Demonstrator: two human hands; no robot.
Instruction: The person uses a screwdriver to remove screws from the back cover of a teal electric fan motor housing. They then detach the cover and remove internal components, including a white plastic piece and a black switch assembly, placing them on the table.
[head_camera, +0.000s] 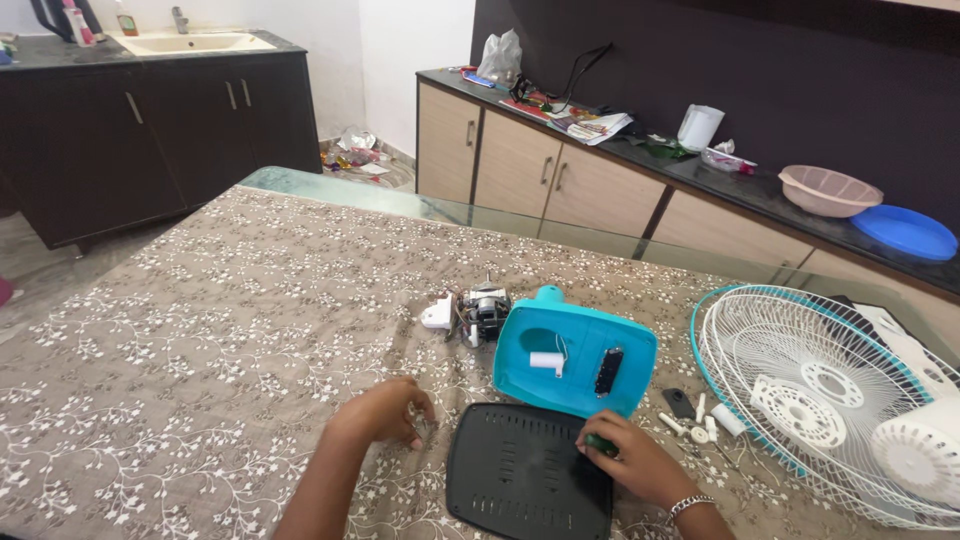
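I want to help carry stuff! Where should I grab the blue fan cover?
Probably by the two long side edges of the turquoise fan housing, coming from above. It lies tilted with its open side up, a small white part and wires inside, so keep your hands on the outer rim.

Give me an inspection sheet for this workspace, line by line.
Surface: table under a brown floral cloth, glass edge showing at the far side.
Job's things: black vented cover flat at the near edge; turquoise fan housing behind it; fan motor with a white part beside it; white fan grille at right.
Clutter: small white screws and pegs loose between housing and grille.
Hands: left hand fingertips down on the cloth; right hand on the cover's edge, closed on a small green tool.
Cables: thin wires at the motor; black cord on the counter.
Surroundings: counter with papers, pink bowl, blue plate; sink cabinet at far left.
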